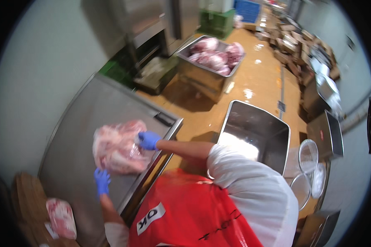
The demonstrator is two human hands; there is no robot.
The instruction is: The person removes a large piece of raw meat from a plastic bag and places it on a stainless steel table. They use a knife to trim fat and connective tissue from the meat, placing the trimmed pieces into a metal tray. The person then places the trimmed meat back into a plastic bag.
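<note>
A large pale-pink piece of meat [119, 150] lies on the steel table in front of me, with shiny clear plastic film [137, 151] over its right part. My right hand [149, 140], in a blue glove, is closed at the meat's right side, pinching what looks like the film. My left hand [102, 181], also gloved in blue, is at the near left edge of the meat with its fingers apart. Its fingertips are beside or just touching the meat.
A dark flat object [164, 119] lies at the steel table's [78, 123] far right corner. Beyond stands a metal bin of meat [210, 78]; to the right is another steel bin [255, 127]. A packed meat piece [62, 218] rests on cardboard [29, 197]. Cartons [292, 41] line the right wall.
</note>
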